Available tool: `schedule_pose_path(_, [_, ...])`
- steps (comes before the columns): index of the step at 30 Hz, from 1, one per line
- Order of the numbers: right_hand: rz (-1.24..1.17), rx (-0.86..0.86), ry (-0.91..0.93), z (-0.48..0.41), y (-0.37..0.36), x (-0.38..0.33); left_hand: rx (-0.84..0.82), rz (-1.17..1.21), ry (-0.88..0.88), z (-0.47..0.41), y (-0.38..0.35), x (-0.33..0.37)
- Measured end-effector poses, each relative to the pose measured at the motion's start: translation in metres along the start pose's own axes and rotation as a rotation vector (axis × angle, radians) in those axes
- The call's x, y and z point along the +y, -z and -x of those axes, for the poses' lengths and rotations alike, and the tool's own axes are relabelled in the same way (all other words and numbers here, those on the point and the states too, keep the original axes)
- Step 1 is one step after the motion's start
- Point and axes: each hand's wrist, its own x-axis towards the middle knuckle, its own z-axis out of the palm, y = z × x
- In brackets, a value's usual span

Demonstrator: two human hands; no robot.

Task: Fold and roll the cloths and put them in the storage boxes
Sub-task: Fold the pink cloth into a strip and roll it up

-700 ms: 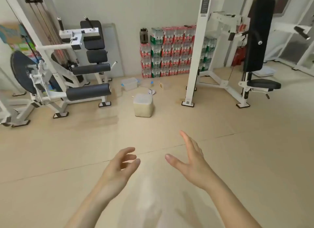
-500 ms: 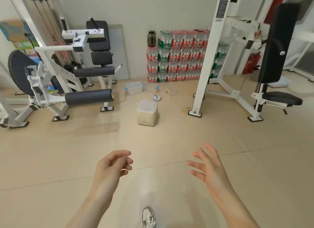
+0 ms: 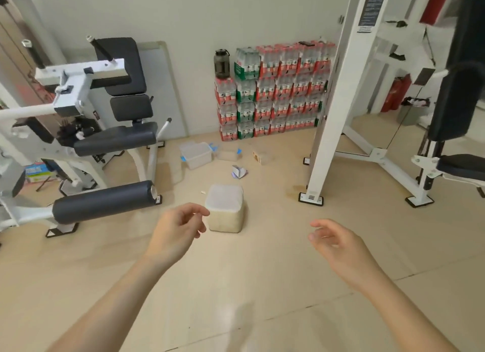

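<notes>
On the smooth beige floor [image 3: 262,278], a rounded, frosted-plastic storage box [image 3: 225,212] is sitting just beyond the left hand [image 3: 175,231], while it and the right hand [image 3: 338,246] are hovering, fingers loosely curled, holding nothing.

lidded box [image 3: 225,207] on beige floor [image 3: 262,273]

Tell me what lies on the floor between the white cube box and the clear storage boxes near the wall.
Head view: a small white-and-purple folded piece and a tiny white scrap; otherwise bare floor.
</notes>
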Motion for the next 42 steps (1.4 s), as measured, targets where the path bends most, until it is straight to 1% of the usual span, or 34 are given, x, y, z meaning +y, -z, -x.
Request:
schedule_pose_path(3, [0.155, 0.022, 0.075, -0.083, -0.007, 0.004, -0.039, -0.185, -0.069, -0.089, -0.013, 0.008])
schedule_pose_path(5, [0.194, 0.012, 0.098, -0.153, -0.015, 0.010, -0.080, -0.272, -0.089, -0.157, -0.024, 0.009])
schedule_pose_path(9, [0.225, -0.193, 0.024, -0.297, -0.036, 0.009, -0.114, -0.357, -0.070, -0.273, -0.028, 0.008])
schedule_pose_path(12, [0.261, -0.308, -0.025, -0.391, -0.060, -0.005, -0.078, -0.435, -0.035, -0.345, -0.013, 0.001])
schedule_pose_path(16, [0.242, -0.354, -0.040, -0.509, -0.111, -0.030, -0.083, -0.504, 0.020, -0.449, 0.002, -0.021])
schedule_pose_path(19, [0.147, -0.289, -0.117, -0.594, -0.156, -0.042, -0.142, -0.535, 0.039, -0.539, 0.008, -0.048])
schedule_pose_path(21, [0.112, -0.226, -0.192, -0.648, -0.189, -0.050, -0.173, -0.544, 0.018, -0.605, 0.011, -0.069])
schedule_pose_path(23, [0.079, -0.149, -0.251, -0.700, -0.222, -0.059, -0.176, -0.507, -0.002, -0.677, 0.015, -0.090])
schedule_pose_path(26, [0.061, -0.016, -0.336, -0.767, -0.259, -0.071, -0.179, -0.425, 0.024, -0.776, 0.016, -0.110])
schedule_pose_path(30, [0.056, 0.073, -0.378, -0.839, -0.270, -0.089, -0.277, -0.323, 0.099, -0.889, 0.008, -0.111])
schedule_pose_path(34, [0.157, 0.080, -0.353, -0.920, -0.263, -0.086, -0.318, -0.271, 0.140, -0.991, -0.019, -0.104])
schedule_pose_path(36, [0.226, 0.033, -0.327, -0.972, -0.257, -0.077, -0.312, -0.238, 0.156, -1.040, -0.042, -0.101])
schedule_pose_path(37, [0.259, -0.020, -0.329, -0.998, -0.255, -0.070, -0.311, -0.222, 0.171, -1.063, -0.055, -0.100])
schedule_pose_path(40, [0.350, -0.226, -0.370, -1.080, -0.248, -0.035, -0.343, -0.229, 0.172, -1.126, -0.100, -0.106])
schedule_pose_path(42, [0.419, -0.378, -0.384, -1.133, -0.250, -0.002, -0.360, -0.245, 0.194, -1.162, -0.137, -0.126])
